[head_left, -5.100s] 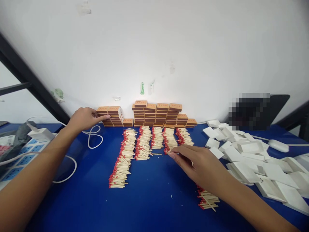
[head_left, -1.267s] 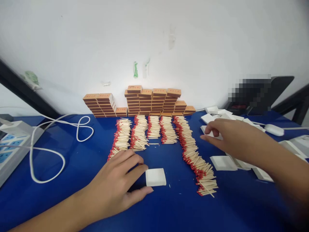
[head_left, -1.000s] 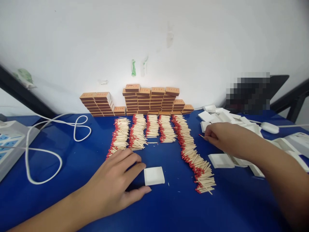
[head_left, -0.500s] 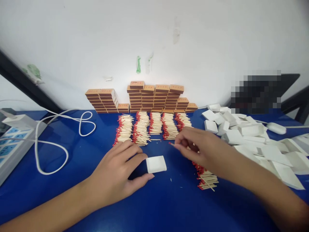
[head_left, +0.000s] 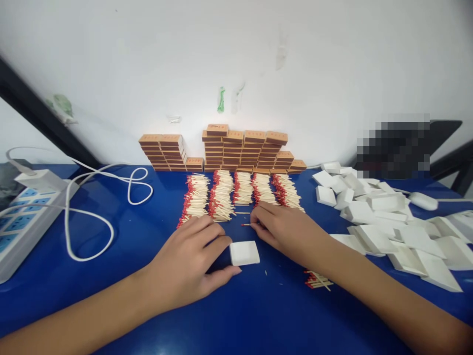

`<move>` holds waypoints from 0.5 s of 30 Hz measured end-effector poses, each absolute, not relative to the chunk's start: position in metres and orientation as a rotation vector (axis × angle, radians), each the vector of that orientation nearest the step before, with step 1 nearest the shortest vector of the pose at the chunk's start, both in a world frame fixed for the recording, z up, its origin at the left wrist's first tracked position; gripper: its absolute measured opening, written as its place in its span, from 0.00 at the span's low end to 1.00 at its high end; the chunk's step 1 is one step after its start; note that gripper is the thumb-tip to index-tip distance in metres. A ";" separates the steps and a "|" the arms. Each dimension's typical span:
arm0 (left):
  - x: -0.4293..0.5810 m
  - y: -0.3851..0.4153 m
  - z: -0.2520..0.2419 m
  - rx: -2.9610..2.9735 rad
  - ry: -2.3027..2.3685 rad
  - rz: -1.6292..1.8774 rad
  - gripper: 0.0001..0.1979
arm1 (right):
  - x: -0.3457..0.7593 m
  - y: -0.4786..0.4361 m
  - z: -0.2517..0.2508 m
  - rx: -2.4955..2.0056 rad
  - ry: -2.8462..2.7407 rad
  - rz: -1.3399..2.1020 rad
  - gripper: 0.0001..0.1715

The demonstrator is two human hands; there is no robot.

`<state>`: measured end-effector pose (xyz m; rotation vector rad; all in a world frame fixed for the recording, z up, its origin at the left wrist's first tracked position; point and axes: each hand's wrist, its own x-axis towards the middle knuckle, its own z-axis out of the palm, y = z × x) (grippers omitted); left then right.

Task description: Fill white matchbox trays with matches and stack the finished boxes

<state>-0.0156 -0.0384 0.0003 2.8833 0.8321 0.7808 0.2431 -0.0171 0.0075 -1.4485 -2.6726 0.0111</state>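
Observation:
A small white matchbox tray point(head_left: 245, 253) lies on the blue tabletop in front of me. My left hand point(head_left: 199, 259) steadies it from the left, index finger at the upper corner and thumb at the lower edge. Just beyond it, my right hand point(head_left: 275, 224) pinches a match point(head_left: 247, 225) whose red head points left, low over the table. Another loose match point(head_left: 243, 213) lies behind that one. Several bundles of red-headed matches point(head_left: 195, 197) stand in a row farther back. Partly under my right forearm sits one more pile of matches point(head_left: 318, 281).
Filled-looking brown matchboxes point(head_left: 232, 150) are stacked against the wall. A heap of white trays point(head_left: 384, 212) spreads over the right side, beside a white mouse-like device point(head_left: 423, 201). At left are a power strip point(head_left: 31, 222) and a looping white cable point(head_left: 111, 236).
My right hand has moved left with the match, closer to the loose match behind the tray. My left hand keeps its place at the tray. The whole view has shifted slightly.

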 end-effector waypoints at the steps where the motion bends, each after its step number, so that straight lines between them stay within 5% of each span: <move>1: -0.016 -0.038 0.000 2.888 0.830 0.777 0.13 | 0.238 -0.015 0.009 -1.461 -2.691 0.026 0.10; 15: -0.019 -0.041 -0.003 2.924 0.809 0.781 0.14 | 0.232 -0.003 -0.002 -1.434 -2.527 -0.009 0.07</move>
